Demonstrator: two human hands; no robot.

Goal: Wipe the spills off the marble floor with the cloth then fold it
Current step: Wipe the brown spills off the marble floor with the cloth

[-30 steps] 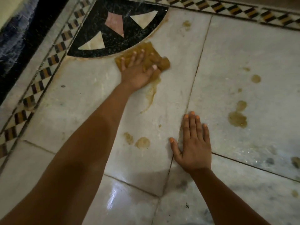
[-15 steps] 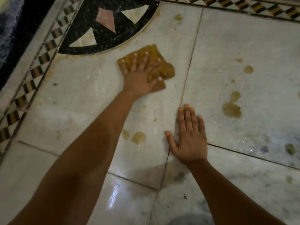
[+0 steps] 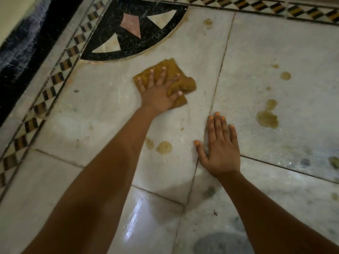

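A crumpled mustard-brown cloth (image 3: 171, 67) lies on the white marble floor (image 3: 102, 107), just below the black inlay. My left hand (image 3: 159, 92) presses flat on the cloth, fingers spread over it and thumb hooked into its right fold. My right hand (image 3: 219, 146) rests flat on the floor, palm down, fingers apart, holding nothing. Brown spills remain: a round blot (image 3: 163, 147) between my arms, a larger patch (image 3: 267, 119) to the right, a small spot (image 3: 285, 75) beyond it, and one (image 3: 208, 21) near the top.
A black quarter-circle inlay (image 3: 132, 32) with pale triangles sits at the top. A checkered border strip (image 3: 55, 77) runs along the left and the top edge. A dark plinth (image 3: 23, 50) lies beyond it at left. Tile joints cross the floor.
My left hand has dragged the cloth down and toward me, away from the black inlay; the brown streak below it is gone. My right hand has stayed planted.
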